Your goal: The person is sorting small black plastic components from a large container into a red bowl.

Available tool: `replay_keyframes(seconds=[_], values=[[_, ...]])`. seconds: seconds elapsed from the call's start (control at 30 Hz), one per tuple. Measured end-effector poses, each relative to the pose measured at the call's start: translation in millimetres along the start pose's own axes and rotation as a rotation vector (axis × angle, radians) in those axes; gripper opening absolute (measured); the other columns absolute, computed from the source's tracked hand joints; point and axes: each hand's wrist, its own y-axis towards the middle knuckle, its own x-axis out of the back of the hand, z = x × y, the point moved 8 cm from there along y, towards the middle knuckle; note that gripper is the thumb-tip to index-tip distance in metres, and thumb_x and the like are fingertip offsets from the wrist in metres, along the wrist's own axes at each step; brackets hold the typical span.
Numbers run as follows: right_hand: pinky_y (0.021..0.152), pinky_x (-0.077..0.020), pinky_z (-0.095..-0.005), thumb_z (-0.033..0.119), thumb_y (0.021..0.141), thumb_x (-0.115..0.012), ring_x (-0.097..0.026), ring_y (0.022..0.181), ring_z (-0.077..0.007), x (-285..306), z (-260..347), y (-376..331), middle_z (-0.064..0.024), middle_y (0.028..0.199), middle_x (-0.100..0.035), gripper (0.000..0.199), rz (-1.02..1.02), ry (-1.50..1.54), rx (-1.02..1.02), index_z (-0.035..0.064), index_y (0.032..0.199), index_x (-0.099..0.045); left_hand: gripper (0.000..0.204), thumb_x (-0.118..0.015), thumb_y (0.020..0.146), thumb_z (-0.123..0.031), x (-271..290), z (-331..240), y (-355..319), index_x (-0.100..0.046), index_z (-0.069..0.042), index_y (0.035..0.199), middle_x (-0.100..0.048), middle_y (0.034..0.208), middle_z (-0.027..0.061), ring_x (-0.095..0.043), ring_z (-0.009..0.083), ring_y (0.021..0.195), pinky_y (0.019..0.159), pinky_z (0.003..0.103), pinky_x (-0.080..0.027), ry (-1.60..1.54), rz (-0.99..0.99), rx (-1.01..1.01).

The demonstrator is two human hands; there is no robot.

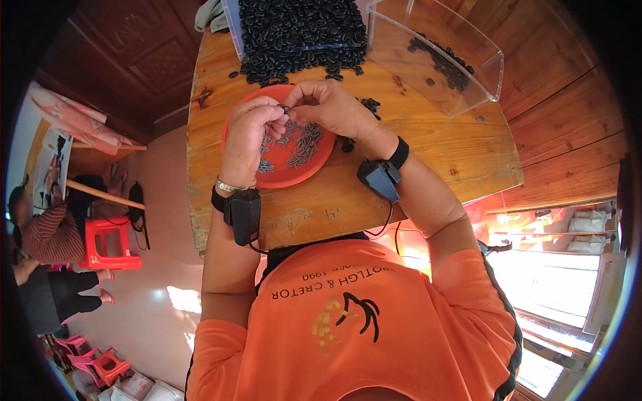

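Observation:
Over a round red plate, my two hands meet fingertip to fingertip. A small black oval piece with an opening shows between them. My left hand is closed in a pinch at its left side. From the right, my right hand pinches at the same piece; whether it also holds a metal pin is hidden by the fingers. Many short silver metal pins lie loose on the plate below. Similar black oval pieces fill and spill from a clear plastic bin just beyond the plate.
A second clear bin lies at the far right with black pieces in it. A few loose pieces sit on the wooden table right of the plate. Black boxes are strapped to both wrists. People sit at left near a red stool.

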Motion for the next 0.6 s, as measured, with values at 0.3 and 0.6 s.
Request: replay_keyframes(seconds=[0.3, 0.6], values=[[0.069, -0.0489, -0.022, -0.003, 0.077, -0.066, -0.059, 0.074, -0.0077, 0.3, 8.6, -2.4, -0.0017, 0.081, -0.065, 0.01, -0.051, 0.013, 0.106, 0.0004, 0.085, -0.064, 0.014, -0.053, 0.078, -0.01, 2.7, 0.9, 0.0, -0.061, 0.001, 0.075, -0.059, 0.067, 0.0046, -0.053, 0.0103, 0.057, 0.054, 0.022, -0.042, -0.063, -0.038, -0.005], [0.071, -0.0486, -0.0222, -0.001, 0.079, -0.064, -0.058, 0.076, -0.0069, 1.7, 16.1, -5.0, -0.0025, 0.082, -0.066, 0.01, -0.175, -0.227, 0.155, -0.0015, 0.09, -0.065, 0.012, -0.053, 0.079, -0.01, 1.4, 2.7, 2.5, -0.058, -0.001, 0.074, -0.059, 0.067, 0.0051, -0.054, 0.012, 0.057, 0.054, 0.023, -0.043, -0.254, 0.036, 0.019]])
